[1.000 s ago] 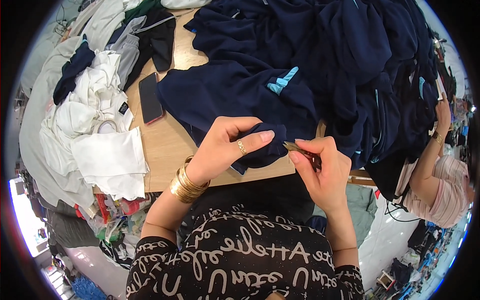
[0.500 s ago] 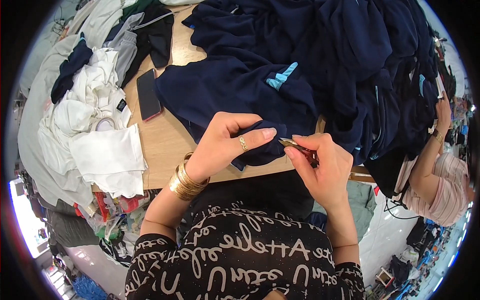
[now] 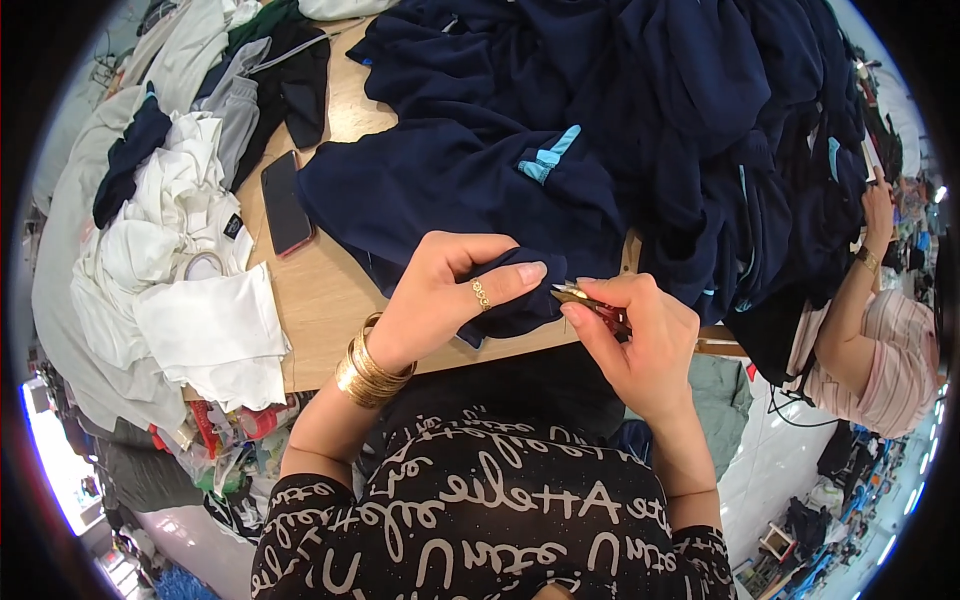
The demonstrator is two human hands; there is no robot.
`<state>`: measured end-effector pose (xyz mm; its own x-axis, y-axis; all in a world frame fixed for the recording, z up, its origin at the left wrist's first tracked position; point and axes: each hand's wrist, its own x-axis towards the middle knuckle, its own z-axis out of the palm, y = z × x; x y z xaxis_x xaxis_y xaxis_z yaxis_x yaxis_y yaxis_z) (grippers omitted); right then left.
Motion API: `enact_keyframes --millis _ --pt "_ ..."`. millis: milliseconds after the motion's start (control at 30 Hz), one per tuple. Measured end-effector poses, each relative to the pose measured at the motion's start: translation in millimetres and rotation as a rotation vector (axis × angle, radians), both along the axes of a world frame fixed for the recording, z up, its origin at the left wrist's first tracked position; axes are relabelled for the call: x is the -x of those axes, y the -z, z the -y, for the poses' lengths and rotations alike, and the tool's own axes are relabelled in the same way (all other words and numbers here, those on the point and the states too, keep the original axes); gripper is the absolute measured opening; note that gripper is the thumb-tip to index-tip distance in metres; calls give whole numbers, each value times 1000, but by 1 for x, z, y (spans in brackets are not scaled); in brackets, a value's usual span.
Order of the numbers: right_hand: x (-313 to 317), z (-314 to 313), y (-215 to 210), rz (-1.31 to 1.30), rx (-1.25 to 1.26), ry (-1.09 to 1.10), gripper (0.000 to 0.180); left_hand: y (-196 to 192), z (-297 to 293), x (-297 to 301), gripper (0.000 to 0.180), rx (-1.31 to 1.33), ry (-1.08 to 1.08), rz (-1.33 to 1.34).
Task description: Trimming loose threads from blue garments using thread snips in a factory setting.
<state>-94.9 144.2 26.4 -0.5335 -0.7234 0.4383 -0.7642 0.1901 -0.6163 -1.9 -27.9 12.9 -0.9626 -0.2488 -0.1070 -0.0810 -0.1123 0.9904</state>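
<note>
over the table (image 3: pixel 335 335), left grip (image 3: pixel 435 295) clamps navy cloth (image 3: pixel 455 190), right grip (image 3: pixel 648 345) clamps snips (image 3: pixel 606 311).

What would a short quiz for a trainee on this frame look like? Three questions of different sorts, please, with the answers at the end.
1. Open question: what does each of the person's hands hold?
2. True or false: the phone lies on top of the white cloth.
3. Fill the gap: the gold bangles are worn on the person's ____ side.

Key:
1. The left hand holds navy cloth; the right hand holds a small pointed metal tool.
2. False: it lies on the wooden table.
3. Left.
</note>
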Motion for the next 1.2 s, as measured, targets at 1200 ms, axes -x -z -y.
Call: enact_keyframes --millis 1200 --pt "-62 -16 -12 147 -57 415 29 -7 12 -10 20 -143 256 8"
